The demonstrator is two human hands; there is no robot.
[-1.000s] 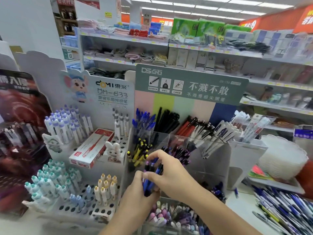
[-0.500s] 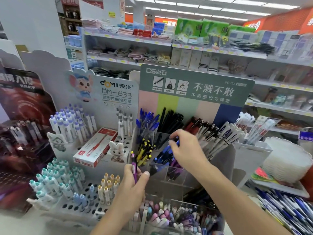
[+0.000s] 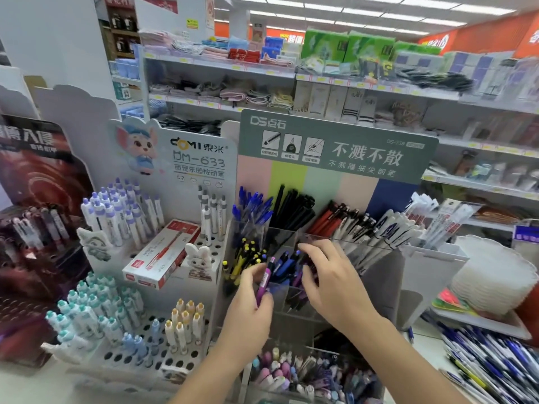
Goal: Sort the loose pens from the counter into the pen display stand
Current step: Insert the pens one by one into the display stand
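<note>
A clear tiered pen display stand (image 3: 347, 243) with a green header card stands in front of me, its compartments full of blue, black, red and white pens. My left hand (image 3: 250, 307) grips a purple pen (image 3: 264, 282) upright, just left of the middle-row compartment of blue and purple pens (image 3: 287, 265). My right hand (image 3: 329, 278) reaches into that same compartment with its fingers curled among the pens; whether it holds one is hidden. Loose pens (image 3: 490, 363) lie heaped on the counter at the lower right.
A white peg-hole stand (image 3: 131, 354) with pastel pens and a red pen box (image 3: 163, 255) stands at the left. A dark display (image 3: 35, 228) sits at the far left. White stacked lids (image 3: 495, 281) are at the right. Store shelves fill the background.
My left hand has lifted the purple pen up and right toward the middle compartment. My right hand has come down and slightly back, staying over the blue and purple pens.
</note>
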